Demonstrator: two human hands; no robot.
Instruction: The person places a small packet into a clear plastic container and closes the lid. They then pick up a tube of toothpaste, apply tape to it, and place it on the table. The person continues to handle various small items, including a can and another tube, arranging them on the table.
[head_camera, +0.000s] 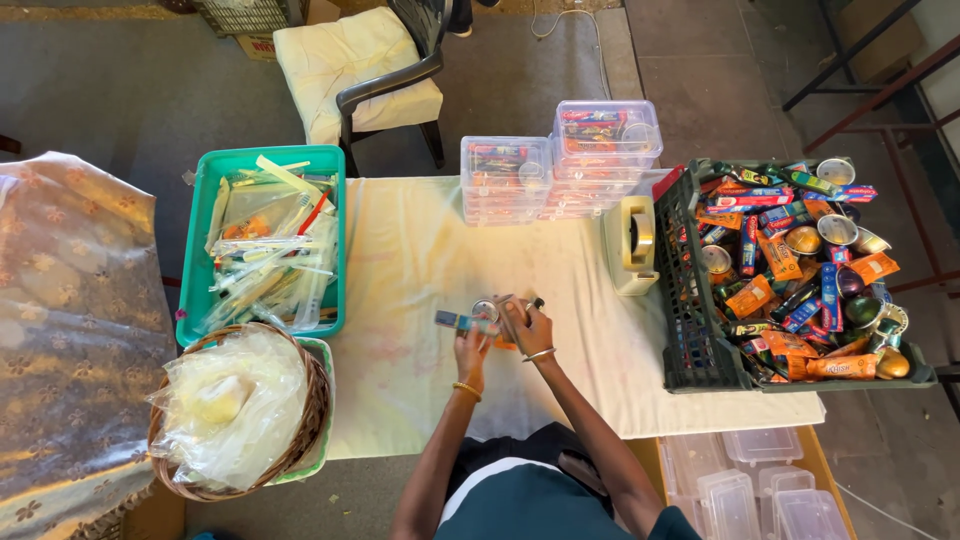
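Both my hands meet over the middle of the cream-covered table. My left hand holds a small bundle of items, with a blue tube-shaped packet sticking out to the left and an orange piece beneath. My right hand grips the same bundle from the right, over a small round metallic cup. Each wrist wears a bangle.
A dark crate of orange and blue packets and metallic cups stands at the right, with a tape dispenser beside it. Stacked filled clear boxes sit at the back. A green tray and a wicker basket are on the left. Empty clear boxes lie low right, and a chair stands behind the table.
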